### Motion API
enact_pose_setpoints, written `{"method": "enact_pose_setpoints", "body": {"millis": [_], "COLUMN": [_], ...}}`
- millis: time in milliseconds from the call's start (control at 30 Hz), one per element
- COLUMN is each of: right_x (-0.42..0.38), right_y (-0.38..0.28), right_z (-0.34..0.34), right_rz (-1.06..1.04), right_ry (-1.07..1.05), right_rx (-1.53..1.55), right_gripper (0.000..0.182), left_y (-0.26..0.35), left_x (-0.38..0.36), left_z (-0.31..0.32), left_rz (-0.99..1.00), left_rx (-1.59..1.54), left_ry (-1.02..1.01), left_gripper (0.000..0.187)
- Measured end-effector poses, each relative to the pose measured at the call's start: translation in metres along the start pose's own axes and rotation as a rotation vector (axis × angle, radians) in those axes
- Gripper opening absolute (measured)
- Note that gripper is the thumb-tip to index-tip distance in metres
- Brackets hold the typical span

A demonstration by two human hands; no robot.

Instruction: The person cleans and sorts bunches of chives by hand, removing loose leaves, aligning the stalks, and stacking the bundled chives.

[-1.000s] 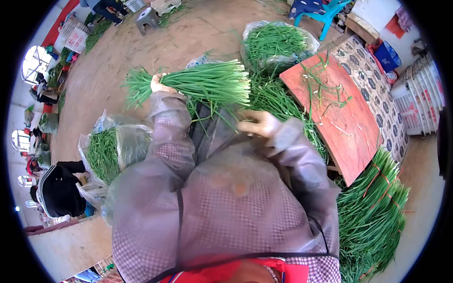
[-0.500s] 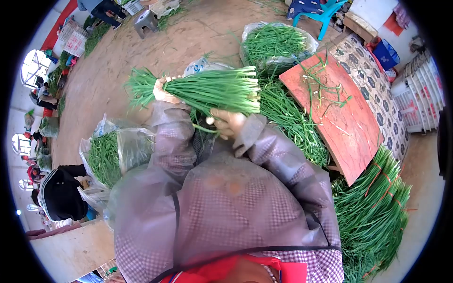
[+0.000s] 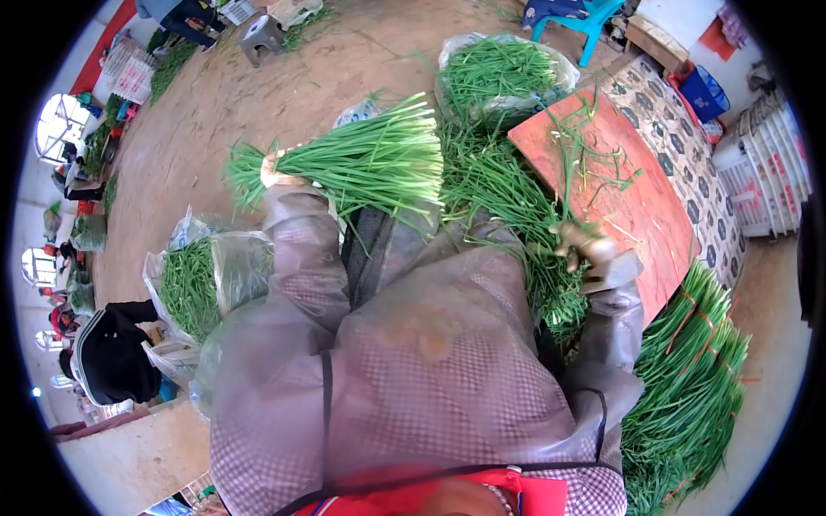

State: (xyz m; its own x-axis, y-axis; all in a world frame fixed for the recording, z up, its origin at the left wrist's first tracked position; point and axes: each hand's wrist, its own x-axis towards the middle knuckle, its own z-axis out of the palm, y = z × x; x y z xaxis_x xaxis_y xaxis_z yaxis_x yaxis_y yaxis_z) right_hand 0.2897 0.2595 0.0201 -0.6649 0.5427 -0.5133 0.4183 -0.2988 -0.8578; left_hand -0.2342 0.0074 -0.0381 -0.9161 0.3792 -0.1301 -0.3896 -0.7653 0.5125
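My left hand (image 3: 284,170) is closed around a thick bunch of chives (image 3: 370,159), gripping it near the leafy end. The pale cut ends fan out to the right, over my lap. My right hand (image 3: 587,245) is at the right, over a heap of loose chives (image 3: 499,176) and close to the edge of a reddish wooden board (image 3: 641,232). Motion smears its fingers, so I cannot tell whether they hold a stalk. Scattered stalks (image 3: 594,159) lie on the board.
Tied bundles of chives (image 3: 688,387) with red bands are stacked at the lower right. Plastic bags of chives stand ahead (image 3: 503,73) and at my left (image 3: 194,288). Farther off are a grey stool (image 3: 261,36), a turquoise chair (image 3: 585,30), white crates (image 3: 761,172) and other people.
My right hand has left the bunch and moved right to the loose chives by the board. In my left hand, the bunch has tilted up and its cut ends have spread.
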Motion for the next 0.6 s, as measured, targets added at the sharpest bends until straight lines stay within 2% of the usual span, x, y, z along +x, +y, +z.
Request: {"method": "enact_pose_setpoints", "body": {"millis": [33,67,100,133,167,233,300,433,500,600], "right_x": [0.008,0.02,0.029,0.035,0.042,0.046,0.053,0.067,0.074,0.078], "right_y": [0.011,0.025,0.027,0.024,0.021,-0.008,-0.021,-0.041,-0.044,-0.05], "right_z": [-0.006,-0.006,0.001,0.009,0.022,0.072,0.115,0.17,0.184,0.191], "right_rz": [-0.038,0.011,0.063,-0.289,-0.624,-0.408,-0.522,-0.438,-0.456,-0.378], "right_ry": [0.175,0.279,0.388,0.304,0.209,-0.118,-0.19,-0.281,-0.293,-0.316], "right_rx": [-0.816,-1.057,-1.298,-1.126,-0.93,-0.311,-0.138,0.168,0.2,0.301], "right_gripper": [0.047,0.051,0.056,0.055,0.055,0.048,0.046,0.054,0.058,0.047], "left_y": [0.001,0.0,-0.001,-0.003,-0.004,-0.005,-0.008,-0.007,-0.007,-0.003], "left_x": [-0.002,-0.005,-0.015,-0.021,-0.015,0.001,0.001,-0.002,0.001,0.016], "left_z": [0.002,0.002,0.013,0.02,0.012,-0.013,-0.011,-0.008,-0.013,-0.034], "left_rz": [-0.048,-0.05,-0.021,0.011,0.012,0.054,0.061,0.047,0.043,0.01], "left_rx": [-0.037,-0.031,0.033,0.092,0.093,0.154,0.143,0.137,0.127,0.112], "left_ry": [0.013,0.015,0.1,0.183,0.184,0.137,0.172,0.253,0.228,0.153], "left_gripper": [0.017,0.017,0.017,0.017,0.017,0.015,0.014,0.012,0.013,0.015]}}
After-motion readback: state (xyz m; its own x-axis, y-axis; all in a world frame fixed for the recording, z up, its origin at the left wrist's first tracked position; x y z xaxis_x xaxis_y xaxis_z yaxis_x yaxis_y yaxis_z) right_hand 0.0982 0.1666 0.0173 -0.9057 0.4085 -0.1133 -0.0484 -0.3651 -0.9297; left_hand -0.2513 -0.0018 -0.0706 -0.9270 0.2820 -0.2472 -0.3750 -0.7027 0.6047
